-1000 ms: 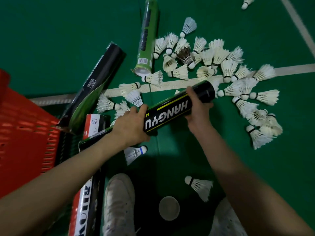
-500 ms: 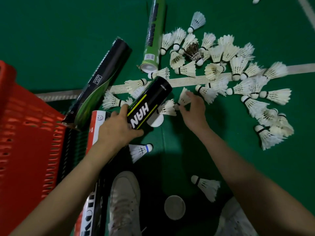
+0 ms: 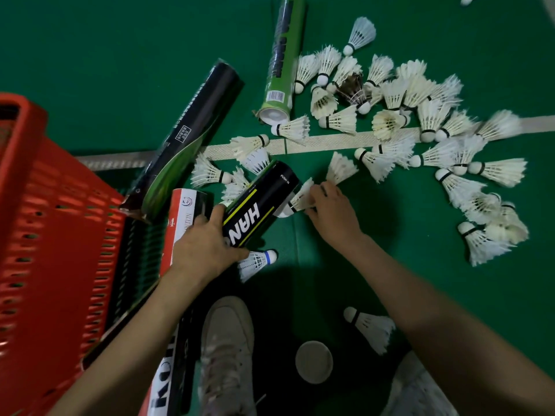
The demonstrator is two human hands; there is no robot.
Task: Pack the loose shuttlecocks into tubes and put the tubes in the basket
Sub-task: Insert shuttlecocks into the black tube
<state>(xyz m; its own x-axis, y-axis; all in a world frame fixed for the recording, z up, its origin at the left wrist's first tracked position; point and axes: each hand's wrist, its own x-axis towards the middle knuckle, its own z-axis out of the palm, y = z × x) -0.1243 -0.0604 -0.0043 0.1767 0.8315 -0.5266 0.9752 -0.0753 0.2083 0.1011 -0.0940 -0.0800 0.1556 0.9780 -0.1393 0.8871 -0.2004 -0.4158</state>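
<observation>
Left hand (image 3: 207,244) grips the black cardboard tube w/ yellow stripes & white "HAN…" lettering (image 3: 261,205) near its lower end, fingers curled under, thumb lying across the top. The tube is held off the green court floor (image 3: 90,55), tilted, its far end marked "PUSH IN" pointing up-right; can't tell if that end is open. Right hand (image 3: 333,211) is just beside that end, fingertips pinching the feathers of a white feather shuttlecock w/ black band (image 3: 301,195), its cork end toward the tube. A second white shuttlecock (image 3: 341,168) lies on the floor just past those fingertips. The main pile of loose white shuttlecocks (image 3: 387,124) is spread over the floor to the right & straddles the white court line (image 3: 315,142); a few more lie btwn the tube and the line. One shuttlecock w/ blue band (image 3: 256,261) lies just under the left hand; another (image 3: 371,327) lies near the right forearm. The red slotted plastic basket (image 3: 60,235) stands at left. A black-and-green tube (image 3: 192,130) leans on its rim, a red-and-white tube (image 3: 183,217) beside it, & a green tube w/ barcode (image 3: 280,64) lies on the floor by the pile. A round whitish cap (image 3: 313,361) lies beside a white shoe (image 3: 228,349).
</observation>
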